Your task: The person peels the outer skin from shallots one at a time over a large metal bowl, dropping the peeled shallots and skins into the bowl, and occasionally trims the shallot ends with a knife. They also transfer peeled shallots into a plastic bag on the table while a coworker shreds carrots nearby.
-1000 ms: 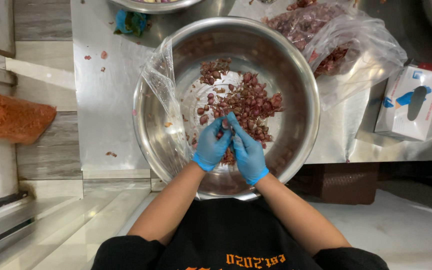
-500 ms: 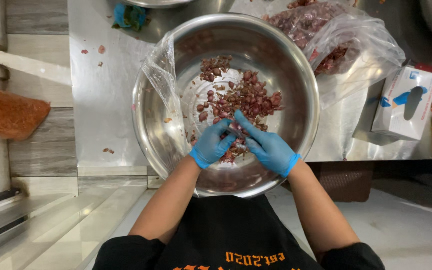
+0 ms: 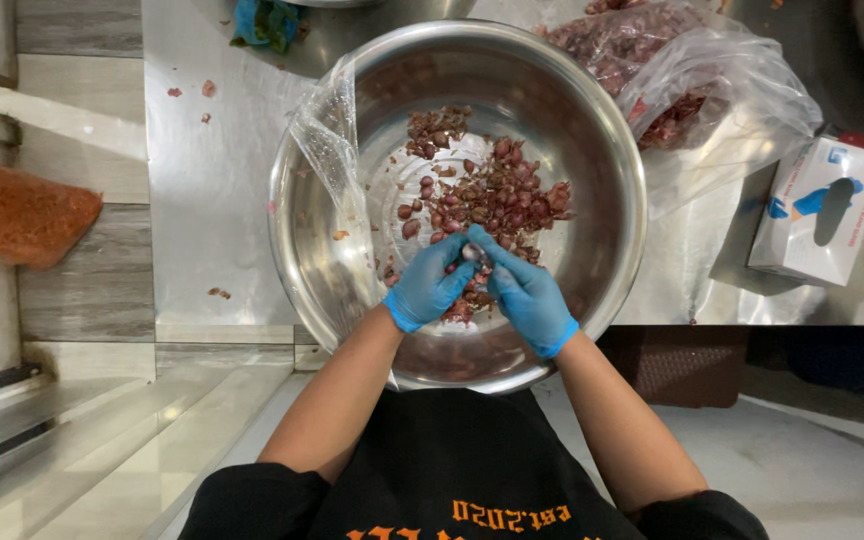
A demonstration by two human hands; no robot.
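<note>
Between the two sets of blue-gloved fingers (image 3: 474, 243), a single small shallot (image 3: 472, 253) is being pinched, sitting right where both hands are meeting over the near half of the bowl. The left hand (image 3: 432, 285) is closing on it from the left and the right hand (image 3: 527, 295) from the right, so neither is clearly nearer; the fingertips of both are pressing together around it rather than spreading. It is too small and too covered to tell which way its long axis is lying, though it seems to be catching a pale glint, perhaps where skin is coming off. Just beyond the fingers, away from the person, a loose heap of reddish shallots and skins (image 3: 497, 195) is lying on the bottom of the large steel bowl (image 3: 612, 150), touching the hands at its near edge. A clear plastic sheet (image 3: 327, 150) is draping over the bowl's left rim. The bowl is resting on a steel surface (image 3: 207, 200), with a clear bag of more reddish pieces (image 3: 672, 70) beyond it on the right, a glove box (image 3: 817, 205) further right, and an orange mesh sack (image 3: 17, 210) well apart on the left.
</note>
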